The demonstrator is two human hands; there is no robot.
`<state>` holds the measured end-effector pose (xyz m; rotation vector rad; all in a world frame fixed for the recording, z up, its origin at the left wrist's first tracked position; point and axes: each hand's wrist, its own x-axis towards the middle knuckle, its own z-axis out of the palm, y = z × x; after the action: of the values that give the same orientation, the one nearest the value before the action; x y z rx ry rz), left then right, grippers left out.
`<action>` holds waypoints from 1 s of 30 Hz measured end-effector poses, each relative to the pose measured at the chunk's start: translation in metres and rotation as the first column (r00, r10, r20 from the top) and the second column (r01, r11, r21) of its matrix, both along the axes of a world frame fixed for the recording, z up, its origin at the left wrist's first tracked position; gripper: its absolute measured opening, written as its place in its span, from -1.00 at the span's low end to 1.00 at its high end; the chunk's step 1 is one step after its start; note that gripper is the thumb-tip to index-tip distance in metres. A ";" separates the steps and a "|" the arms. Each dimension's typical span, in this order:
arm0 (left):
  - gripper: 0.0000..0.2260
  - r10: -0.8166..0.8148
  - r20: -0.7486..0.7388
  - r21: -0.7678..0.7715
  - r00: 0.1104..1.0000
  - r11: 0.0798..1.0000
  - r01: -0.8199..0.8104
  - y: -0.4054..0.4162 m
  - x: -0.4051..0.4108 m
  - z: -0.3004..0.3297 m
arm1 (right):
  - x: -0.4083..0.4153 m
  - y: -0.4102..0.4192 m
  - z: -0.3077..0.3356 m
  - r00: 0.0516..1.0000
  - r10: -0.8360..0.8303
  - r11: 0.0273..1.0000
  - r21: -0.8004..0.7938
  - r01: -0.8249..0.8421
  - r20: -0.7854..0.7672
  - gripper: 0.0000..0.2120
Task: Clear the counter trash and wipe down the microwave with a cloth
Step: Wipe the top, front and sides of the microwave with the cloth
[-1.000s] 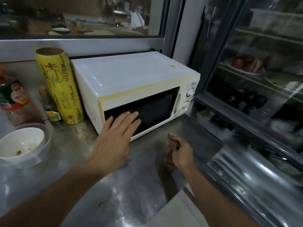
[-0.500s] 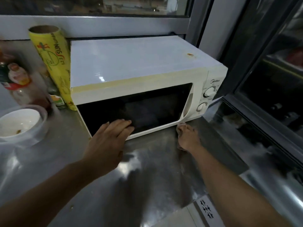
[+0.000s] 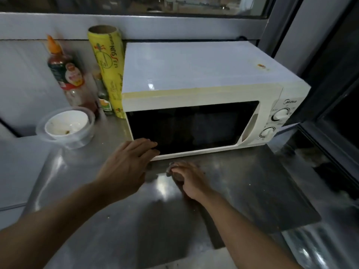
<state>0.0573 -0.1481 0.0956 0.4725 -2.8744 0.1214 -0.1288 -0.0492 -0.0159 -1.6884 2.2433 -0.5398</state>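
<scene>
A cream microwave (image 3: 194,80) with a dark door window stands on the steel counter (image 3: 136,220) against the back wall. My left hand (image 3: 128,164) lies with straight fingers against the lower left corner of the door. My right hand (image 3: 191,177) holds a small brownish cloth (image 3: 172,170) bunched under its fingers on the counter, just in front of the microwave's bottom edge. Most of the cloth is hidden by the hand.
Left of the microwave stand a yellow cling-film roll (image 3: 108,74), a sauce bottle (image 3: 66,74) with an orange cap, and a clear plastic container (image 3: 64,129) holding a dirty white bowl. A dark glass-fronted cabinet (image 3: 338,113) flanks the right side. Crumbs dot the counter.
My right hand with the cloth has moved left along the counter below the door. My left hand stays at the door's lower left corner. The view has shifted right and closer.
</scene>
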 end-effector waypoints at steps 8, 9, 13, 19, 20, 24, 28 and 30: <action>-0.43 0.173 0.075 0.065 0.982 0.982 -0.178 -0.022 0.060 0.004 | 0.017 -0.024 -0.003 0.939 -0.315 0.941 0.081 0.328 -0.140 -0.56; -0.43 0.189 0.082 0.072 0.979 0.978 -0.195 -0.025 0.066 0.004 | 0.031 -0.031 -0.002 0.952 -0.277 0.955 0.068 0.287 -0.128 -0.56; -0.45 0.238 0.130 0.141 0.963 0.956 -0.256 -0.037 0.090 -0.002 | 0.101 -0.061 -0.012 0.993 -0.087 0.996 0.026 0.089 -0.078 -0.65; -0.50 0.228 0.077 0.223 0.971 0.945 -0.239 -0.068 0.123 -0.013 | 0.146 -0.097 -0.004 0.954 -0.212 0.954 0.168 0.250 -0.213 -0.60; -0.51 0.229 0.081 0.246 0.970 0.939 -0.242 -0.073 0.129 -0.016 | 0.149 -0.099 -0.003 0.952 -0.180 0.958 0.174 0.226 -0.247 -0.56; -0.53 0.179 0.096 0.295 0.979 0.934 -0.200 -0.087 0.146 -0.024 | 0.158 -0.103 0.002 0.964 -0.022 0.975 0.207 0.079 -0.267 -0.45; -0.52 0.103 0.039 0.294 0.994 0.949 -0.110 -0.094 0.163 -0.025 | 0.184 -0.084 0.008 0.984 0.097 0.989 0.121 -0.079 -0.147 -0.45; -0.49 0.018 0.018 0.255 1.000 0.967 -0.022 -0.099 0.172 -0.025 | 0.188 -0.077 0.014 1.000 0.023 0.995 0.095 -0.022 -0.015 -0.43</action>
<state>0.2290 -0.2474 0.0709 0.5485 -2.9135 -0.2462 0.0590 -0.1260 -0.0017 -1.6749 2.2213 -0.4087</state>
